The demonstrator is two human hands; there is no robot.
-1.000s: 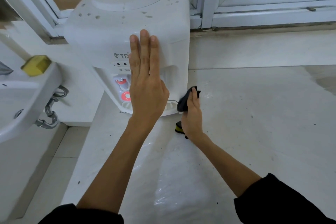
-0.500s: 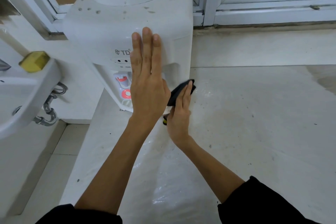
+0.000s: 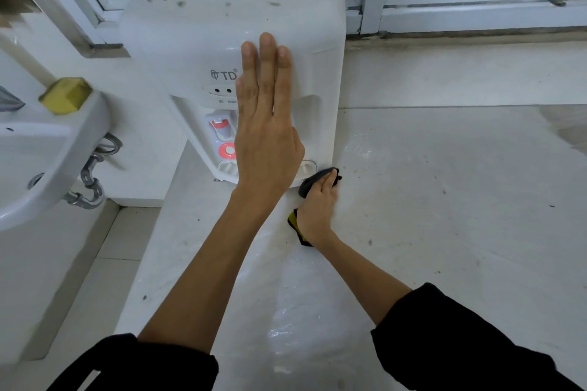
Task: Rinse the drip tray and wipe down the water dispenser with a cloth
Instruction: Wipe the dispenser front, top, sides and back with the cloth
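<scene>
A white countertop water dispenser (image 3: 197,32) stands on the pale counter, with dark spots on its top and red taps on its front. My left hand (image 3: 265,124) lies flat against the dispenser's front, fingers straight and pointing up. The hand hides most of the white drip tray (image 3: 306,167) at the base. My right hand (image 3: 317,205) grips a dark cloth (image 3: 313,181) with a yellow-edged part showing below the wrist. The cloth is at the dispenser's lower right corner, next to the drip tray.
A white wash basin (image 3: 47,168) with metal pipework (image 3: 92,178) hangs at the left, with a yellow sponge (image 3: 65,95) on its rim. A white window frame (image 3: 476,3) runs along the back. The counter (image 3: 444,200) is wet and shiny around the dispenser.
My right hand with the cloth slid up along the dispenser's right side half a second ago, then came back down to the base corner. My left hand has stayed flat on the front.
</scene>
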